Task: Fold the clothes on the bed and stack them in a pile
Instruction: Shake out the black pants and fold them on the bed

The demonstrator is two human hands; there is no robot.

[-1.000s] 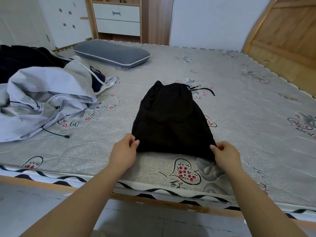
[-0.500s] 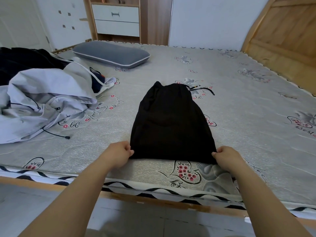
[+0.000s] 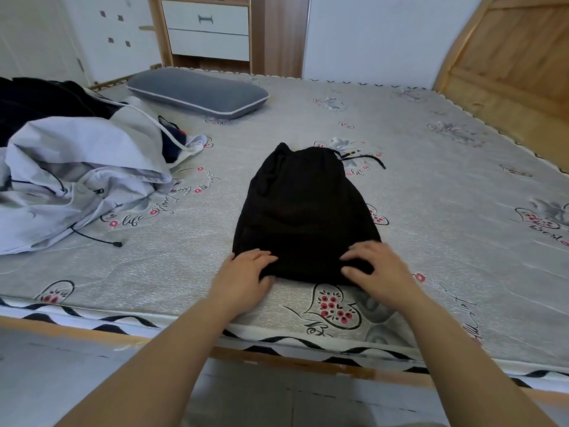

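— While both hands lie on it, where is the garment?
— The black garment lies flat mid-bed. The left hand and right hand rest at its near corners, fingers spread, gripping nothing.
— How would it handle?
— Probably light, soft and limp. The person should pinch those near corners; the drawstring may trail.

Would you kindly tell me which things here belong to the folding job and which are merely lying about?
Job: black garment; left hand and right hand on its near edge; unfolded light grey clothes; bed.
Lying about: grey pillow; drawers.
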